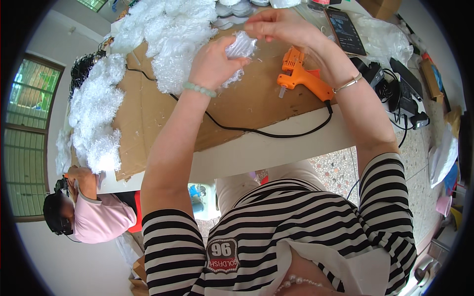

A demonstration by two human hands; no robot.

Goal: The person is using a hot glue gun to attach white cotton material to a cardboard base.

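Observation:
My left hand (217, 61) is closed around a tuft of clear, shiny plastic strands (242, 45), held above the brown cardboard (256, 106). Just to the right and a little farther off, my right hand (284, 25) has its fingertips pinched together near the tuft's top. Whatever those fingertips hold is too small to make out. An orange hot glue gun (302, 74) rests on the cardboard below my right wrist, its nozzle toward the left. From its handle a black cord (256, 130) curves left, passing under my left forearm.
Fluffy heaps of white plastic strands (175, 29) cover the far left. Grey-white rounded pieces (234, 11) lie at the back. At right are a phone (345, 32), a clear plastic bag (390, 39) and black adapters (400, 96). A person in pink (101, 217) sits at the table's left.

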